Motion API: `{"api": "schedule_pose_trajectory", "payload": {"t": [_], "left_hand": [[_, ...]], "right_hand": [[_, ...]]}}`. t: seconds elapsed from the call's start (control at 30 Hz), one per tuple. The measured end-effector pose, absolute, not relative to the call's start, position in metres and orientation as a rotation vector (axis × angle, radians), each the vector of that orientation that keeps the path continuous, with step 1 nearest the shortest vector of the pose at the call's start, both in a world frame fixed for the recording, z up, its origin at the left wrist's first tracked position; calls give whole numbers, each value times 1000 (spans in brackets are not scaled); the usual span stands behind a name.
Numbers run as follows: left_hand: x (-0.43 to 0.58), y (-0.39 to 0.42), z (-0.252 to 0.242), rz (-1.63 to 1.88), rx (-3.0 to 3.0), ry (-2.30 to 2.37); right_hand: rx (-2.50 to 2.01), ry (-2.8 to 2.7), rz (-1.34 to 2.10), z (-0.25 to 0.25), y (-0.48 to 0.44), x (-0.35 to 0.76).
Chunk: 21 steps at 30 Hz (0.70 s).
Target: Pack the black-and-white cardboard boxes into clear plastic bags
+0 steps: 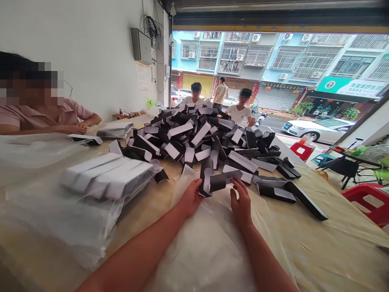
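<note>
My left hand (193, 198) grips the lower end of a black cardboard box piece (206, 168) with a pale inner side, standing roughly upright. A second black folded piece (219, 183) lies crosswise against it. At that piece's right end is my right hand (242, 202), fingertips touching it, thumb and fingers apart. Both hands are above a clear plastic bag (212, 239) spread on the table. Right behind them rises a big heap of similar black-and-white box pieces (200, 134). How far my left fingers wrap underneath is hidden.
A plastic bag of stacked white box pieces (106, 176) lies left on the covered table (331, 251). A person (69, 115) sits at the left; others are behind the heap. Loose pieces (305, 200) lie right, near red stools (369, 198). An open shopfront faces the street.
</note>
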<state>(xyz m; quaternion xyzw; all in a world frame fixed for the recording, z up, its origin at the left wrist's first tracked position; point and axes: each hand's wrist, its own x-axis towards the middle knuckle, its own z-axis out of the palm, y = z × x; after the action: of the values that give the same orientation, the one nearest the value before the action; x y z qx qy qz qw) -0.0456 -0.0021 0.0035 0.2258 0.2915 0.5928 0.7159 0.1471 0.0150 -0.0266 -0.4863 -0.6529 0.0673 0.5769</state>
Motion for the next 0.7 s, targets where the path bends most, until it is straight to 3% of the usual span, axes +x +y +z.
{"api": "schedule_pose_trajectory", "payload": {"t": [0.23, 0.5, 0.7], "left_hand": [[-45, -4, 4, 1300, 513, 659], [-44, -2, 4, 1297, 438, 613], [-46, 1, 2, 1299, 393, 601]], "right_hand": [[-1235, -1249, 257, -20, 10, 146], [-1394, -1706, 100, -10, -10, 125], [-1488, -1648, 193, -14, -14, 115]]}}
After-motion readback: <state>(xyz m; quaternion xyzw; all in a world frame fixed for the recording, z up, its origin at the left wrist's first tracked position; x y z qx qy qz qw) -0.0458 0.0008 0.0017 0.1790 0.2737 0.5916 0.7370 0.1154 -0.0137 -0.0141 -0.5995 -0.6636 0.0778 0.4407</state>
